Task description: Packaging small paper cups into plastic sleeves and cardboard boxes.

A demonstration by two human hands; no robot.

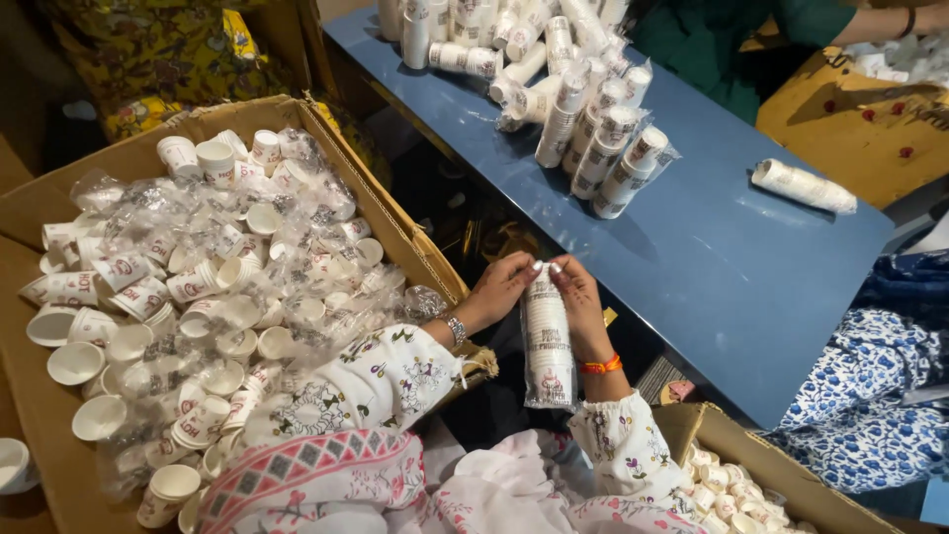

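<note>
Both my hands grip one stack of white paper cups in a clear plastic sleeve (549,341), held upright between a cardboard box and a blue table. My left hand (499,290) pinches the sleeve's top from the left; a bracelet sits on that wrist. My right hand (576,297) holds the top and right side, with an orange thread band at the wrist. My printed white sleeves cover both forearms.
A large cardboard box (381,203) on my left holds several loose cups and cup stacks in plastic. The blue table (732,267) carries a pile of wrapped cup stacks (593,109) and one lone stack (803,186). A second box (751,465) with cups is lower right. Another person sits behind the table.
</note>
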